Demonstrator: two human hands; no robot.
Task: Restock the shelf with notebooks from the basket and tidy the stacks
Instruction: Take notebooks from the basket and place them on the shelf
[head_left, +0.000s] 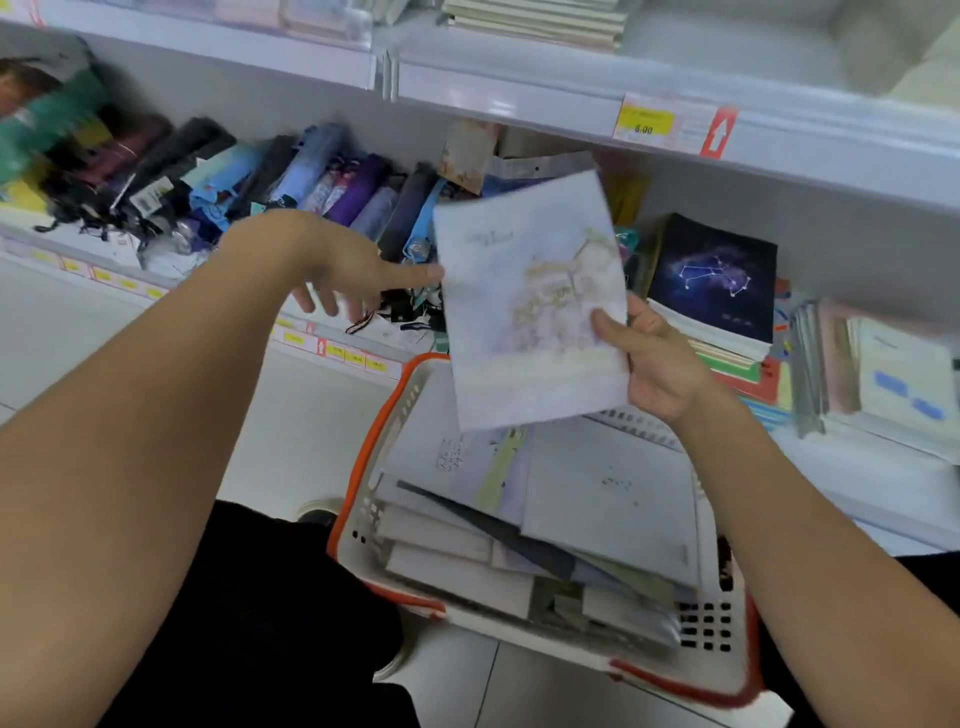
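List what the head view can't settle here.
- Lettering on the pale notebook held by the right hand: motion blur.
- Left hand fingertip contact with it: blurred.
- Lower notebooks in the basket: covered by upper ones.
- Price tag small print: too small.
- Right-hand stacks: cut by frame edge.

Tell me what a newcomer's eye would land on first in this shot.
First, the pale floral notebook held up mid-frame, gripped at its lower right edge by the right hand, with the open left hand reaching toward its left edge. Below it sits the orange-rimmed basket piled with loose notebooks. To the right, a dark constellation-cover notebook tops a stack on the shelf, and rolled umbrellas crowd the shelf at left.
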